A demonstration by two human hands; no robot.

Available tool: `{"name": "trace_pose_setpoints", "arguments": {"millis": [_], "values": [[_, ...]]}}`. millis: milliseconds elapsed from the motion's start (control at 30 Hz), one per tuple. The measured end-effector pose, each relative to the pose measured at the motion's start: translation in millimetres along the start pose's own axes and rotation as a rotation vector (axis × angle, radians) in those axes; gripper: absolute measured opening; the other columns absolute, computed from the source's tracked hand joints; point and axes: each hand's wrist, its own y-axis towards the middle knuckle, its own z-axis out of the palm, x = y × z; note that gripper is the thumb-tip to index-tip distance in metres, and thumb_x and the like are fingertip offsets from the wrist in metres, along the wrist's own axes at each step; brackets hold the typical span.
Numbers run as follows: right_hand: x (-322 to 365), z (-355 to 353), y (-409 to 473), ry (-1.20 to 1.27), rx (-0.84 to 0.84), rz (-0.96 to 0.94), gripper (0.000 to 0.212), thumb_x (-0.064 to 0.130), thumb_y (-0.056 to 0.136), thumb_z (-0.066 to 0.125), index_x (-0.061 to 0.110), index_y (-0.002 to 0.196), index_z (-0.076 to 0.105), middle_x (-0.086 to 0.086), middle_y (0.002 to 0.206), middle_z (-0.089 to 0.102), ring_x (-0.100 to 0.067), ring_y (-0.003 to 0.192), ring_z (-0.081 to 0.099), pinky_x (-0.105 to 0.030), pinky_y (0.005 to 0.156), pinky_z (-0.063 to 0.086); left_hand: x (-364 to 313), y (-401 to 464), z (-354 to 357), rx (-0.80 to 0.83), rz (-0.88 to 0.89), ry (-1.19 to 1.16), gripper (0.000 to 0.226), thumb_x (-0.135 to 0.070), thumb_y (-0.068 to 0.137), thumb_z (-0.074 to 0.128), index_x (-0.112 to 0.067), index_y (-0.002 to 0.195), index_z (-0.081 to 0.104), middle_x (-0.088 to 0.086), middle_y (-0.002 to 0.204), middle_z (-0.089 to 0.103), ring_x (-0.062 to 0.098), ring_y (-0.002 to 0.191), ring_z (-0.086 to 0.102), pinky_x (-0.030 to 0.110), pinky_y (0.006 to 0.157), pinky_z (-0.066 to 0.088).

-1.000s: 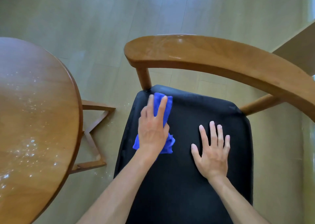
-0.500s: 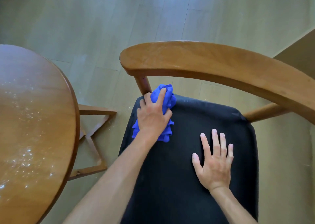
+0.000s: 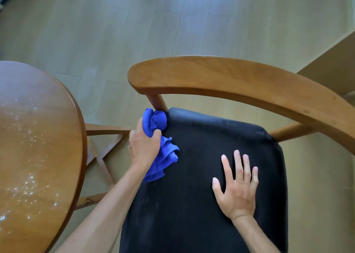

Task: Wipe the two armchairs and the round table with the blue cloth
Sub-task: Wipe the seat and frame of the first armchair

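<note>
An armchair with a curved wooden backrest (image 3: 240, 79) and a black seat cushion (image 3: 192, 204) fills the middle and right. My left hand (image 3: 143, 147) grips the bunched blue cloth (image 3: 155, 121) at the seat's far left corner, beside the backrest post. A loose tail of the cloth hangs below my fist onto the cushion. My right hand (image 3: 237, 187) rests flat on the right part of the seat, fingers spread. The round wooden table (image 3: 34, 137) stands at the left, its top speckled with white crumbs or dust.
The table's wooden base struts (image 3: 103, 152) show between table and chair. Light wood-plank floor (image 3: 172, 22) stretches beyond the chair. A tan panel (image 3: 334, 66) stands at the right edge, behind the backrest.
My left hand has slid the cloth forward to the seat's far left corner and closed round it, bunching it up. My right hand has stayed flat on the seat.
</note>
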Motion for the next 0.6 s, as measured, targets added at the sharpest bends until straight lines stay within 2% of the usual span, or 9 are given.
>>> {"name": "trace_pose_setpoints", "arguments": {"millis": [167, 233, 367, 467, 533, 600], "values": [[1, 0, 0, 0.004, -0.006, -0.004, 0.065, 0.045, 0.084, 0.044, 0.019, 0.144, 0.042, -0.014, 0.156, 0.026, -0.034, 0.145, 0.020, -0.059, 0.115, 0.015, -29, 23, 5, 0.051, -0.056, 0.207, 0.052, -0.055, 0.077, 0.057, -0.030, 0.120, 0.044, 0.009, 0.107, 0.049, 0.033, 0.099, 0.055, 0.036, 0.080, 0.039], [0, 0, 1, 0.007, -0.015, -0.004, 0.064, 0.045, 0.085, 0.045, 0.018, 0.143, 0.043, -0.014, 0.156, 0.027, -0.034, 0.145, 0.020, -0.058, 0.115, 0.014, -30, 22, 7, 0.039, -0.007, 0.230, 0.052, -0.057, 0.079, 0.056, -0.028, 0.120, 0.042, 0.010, 0.106, 0.047, 0.035, 0.098, 0.054, 0.036, 0.077, 0.037], [1, 0, 0, 0.008, -0.022, -0.005, 0.064, 0.044, 0.085, 0.046, 0.018, 0.143, 0.044, -0.014, 0.156, 0.027, -0.034, 0.145, 0.020, -0.058, 0.115, 0.014, 3, -2, 8, -0.024, 0.136, 0.224, 0.056, -0.048, 0.083, 0.056, -0.038, 0.134, 0.033, 0.005, 0.101, 0.040, 0.031, 0.091, 0.052, 0.035, 0.069, 0.037], [1, -2, 1, 0.008, -0.014, -0.004, 0.064, 0.044, 0.085, 0.045, 0.018, 0.143, 0.044, -0.014, 0.156, 0.027, -0.035, 0.145, 0.021, -0.058, 0.115, 0.014, 35, -32, 0, -0.028, 0.125, 0.196, 0.063, -0.049, 0.083, 0.058, -0.048, 0.137, 0.025, -0.001, 0.101, 0.039, 0.022, 0.089, 0.049, 0.035, 0.070, 0.041], [3, -3, 1, 0.011, -0.014, 0.000, 0.063, 0.045, 0.085, 0.044, 0.017, 0.143, 0.045, -0.014, 0.155, 0.028, -0.035, 0.144, 0.022, -0.058, 0.114, 0.015, 67, -67, -10, -0.001, 0.099, 0.172, 0.065, -0.047, 0.082, 0.060, -0.054, 0.135, 0.022, -0.007, 0.102, 0.039, 0.017, 0.085, 0.049, 0.032, 0.069, 0.040], [4, -4, 1, 0.015, -0.014, 0.008, 0.063, 0.045, 0.086, 0.043, 0.017, 0.143, 0.045, -0.014, 0.155, 0.028, -0.035, 0.144, 0.022, -0.058, 0.114, 0.015, 106, -111, -21, 0.030, 0.057, 0.139, 0.057, -0.043, 0.081, 0.061, -0.060, 0.125, 0.029, -0.017, 0.098, 0.041, 0.008, 0.074, 0.055, 0.026, 0.061, 0.042]]}}
